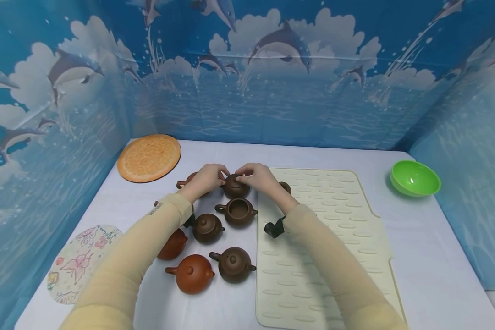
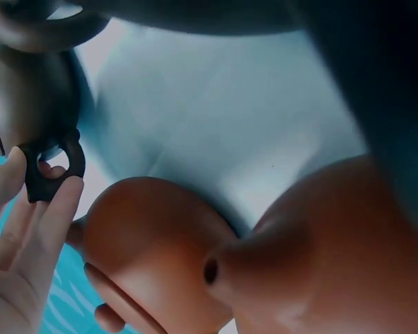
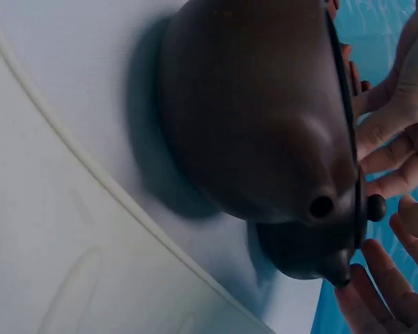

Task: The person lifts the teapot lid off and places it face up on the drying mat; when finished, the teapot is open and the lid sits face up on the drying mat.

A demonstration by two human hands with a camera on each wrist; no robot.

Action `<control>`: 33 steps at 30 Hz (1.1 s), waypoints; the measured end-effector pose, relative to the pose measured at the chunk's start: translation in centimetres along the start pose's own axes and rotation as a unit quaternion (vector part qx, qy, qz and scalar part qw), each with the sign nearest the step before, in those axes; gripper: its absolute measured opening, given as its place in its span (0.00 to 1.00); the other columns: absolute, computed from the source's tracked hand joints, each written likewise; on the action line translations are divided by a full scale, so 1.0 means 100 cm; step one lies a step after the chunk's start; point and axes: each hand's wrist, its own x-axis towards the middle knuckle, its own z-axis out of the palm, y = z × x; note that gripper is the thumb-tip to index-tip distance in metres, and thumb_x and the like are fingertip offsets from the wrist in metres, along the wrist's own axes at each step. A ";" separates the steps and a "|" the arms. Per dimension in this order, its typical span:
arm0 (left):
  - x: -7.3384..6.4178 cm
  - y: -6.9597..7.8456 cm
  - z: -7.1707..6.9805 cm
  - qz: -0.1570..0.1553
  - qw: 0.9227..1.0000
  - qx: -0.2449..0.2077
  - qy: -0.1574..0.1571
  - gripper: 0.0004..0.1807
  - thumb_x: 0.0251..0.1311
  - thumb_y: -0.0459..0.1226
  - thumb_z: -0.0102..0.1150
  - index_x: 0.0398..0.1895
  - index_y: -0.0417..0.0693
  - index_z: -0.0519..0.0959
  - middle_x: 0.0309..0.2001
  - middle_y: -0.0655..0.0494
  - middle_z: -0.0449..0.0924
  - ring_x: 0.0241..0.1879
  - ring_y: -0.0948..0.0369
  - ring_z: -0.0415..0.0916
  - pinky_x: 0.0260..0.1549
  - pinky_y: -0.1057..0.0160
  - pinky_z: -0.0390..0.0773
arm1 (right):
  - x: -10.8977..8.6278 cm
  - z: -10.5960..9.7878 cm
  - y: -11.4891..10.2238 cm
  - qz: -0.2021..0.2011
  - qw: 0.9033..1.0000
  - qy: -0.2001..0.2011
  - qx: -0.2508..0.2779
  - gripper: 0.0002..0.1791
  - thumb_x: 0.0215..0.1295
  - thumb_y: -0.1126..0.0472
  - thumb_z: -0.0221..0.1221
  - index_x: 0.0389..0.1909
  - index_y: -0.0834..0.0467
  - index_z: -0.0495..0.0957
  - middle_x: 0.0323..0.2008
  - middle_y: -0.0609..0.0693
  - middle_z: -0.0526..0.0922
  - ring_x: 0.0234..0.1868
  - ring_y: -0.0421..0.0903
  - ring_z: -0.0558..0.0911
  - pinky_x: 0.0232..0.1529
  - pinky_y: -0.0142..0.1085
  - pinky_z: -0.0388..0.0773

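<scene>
At the back of the group sits a dark brown teapot (image 1: 236, 189) with its lid on. My left hand (image 1: 208, 178) pinches its loop handle (image 2: 75, 156) between thumb and fingers. My right hand (image 1: 259, 176) is on the opposite side, its fingers extended at the spout (image 3: 336, 268) and the thumb close to the lid knob (image 3: 377, 207). Just nearer stands a lidless dark teapot (image 1: 238, 219), its inside visible. A small round dark brown piece (image 1: 286, 187) on the mat is partly hidden by my right wrist.
Several lidded teapots stand nearer, including a dark one (image 1: 233, 265) and a reddish one (image 1: 193, 275). To the right lies a cream mat (image 1: 326, 284), with a green bowl (image 1: 415, 178) beyond. An orange round mat (image 1: 149, 158) and a floral mat (image 1: 80, 263) lie left.
</scene>
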 end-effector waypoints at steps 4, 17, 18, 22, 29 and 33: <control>0.002 0.001 0.002 -0.012 1.000 0.009 0.006 0.15 0.65 0.32 0.60 0.55 0.45 0.80 0.46 0.45 0.84 0.45 0.52 0.80 0.44 0.57 0.79 | 0.002 0.006 -0.003 -0.011 0.999 -0.004 -0.040 0.14 0.67 0.57 0.62 0.51 0.56 0.84 0.52 0.54 0.83 0.58 0.53 0.80 0.59 0.46 0.76; 0.004 0.001 0.001 -0.021 1.000 0.018 -0.004 0.14 0.65 0.32 0.61 0.54 0.46 0.80 0.44 0.46 0.85 0.41 0.53 0.81 0.39 0.60 0.78 | 0.004 0.013 -0.007 -0.036 0.992 0.026 -0.117 0.11 0.64 0.59 0.65 0.45 0.59 0.85 0.49 0.55 0.84 0.51 0.51 0.82 0.54 0.42 0.79; 0.005 0.001 0.001 -0.021 1.000 0.019 -0.004 0.14 0.65 0.32 0.61 0.54 0.46 0.80 0.44 0.46 0.85 0.41 0.53 0.81 0.38 0.61 0.78 | 0.004 0.013 -0.007 -0.038 0.992 0.031 -0.120 0.10 0.64 0.59 0.65 0.44 0.59 0.85 0.49 0.54 0.84 0.51 0.51 0.82 0.53 0.42 0.79; 0.006 0.000 0.002 -0.019 1.000 0.019 -0.003 0.14 0.65 0.32 0.61 0.54 0.47 0.80 0.44 0.46 0.85 0.41 0.54 0.81 0.38 0.61 0.78 | 0.001 0.009 -0.004 -0.031 0.994 0.048 -0.088 0.10 0.64 0.59 0.65 0.44 0.58 0.84 0.48 0.54 0.84 0.51 0.50 0.83 0.51 0.41 0.81; 0.006 0.000 0.002 -0.024 1.000 0.009 -0.007 0.14 0.65 0.32 0.61 0.53 0.47 0.80 0.45 0.46 0.85 0.42 0.54 0.81 0.39 0.60 0.78 | -0.010 -0.011 0.011 0.057 0.982 0.046 0.173 0.16 0.67 0.56 0.63 0.51 0.60 0.81 0.51 0.56 0.84 0.53 0.49 0.83 0.56 0.42 0.79; 0.006 0.000 0.002 -0.022 1.000 0.006 -0.004 0.14 0.66 0.32 0.60 0.53 0.47 0.81 0.44 0.47 0.85 0.42 0.53 0.80 0.40 0.60 0.77 | -0.023 -0.024 0.021 0.092 0.926 0.013 0.365 0.19 0.71 0.61 0.57 0.58 0.67 0.74 0.58 0.59 0.77 0.52 0.45 0.83 0.60 0.37 0.77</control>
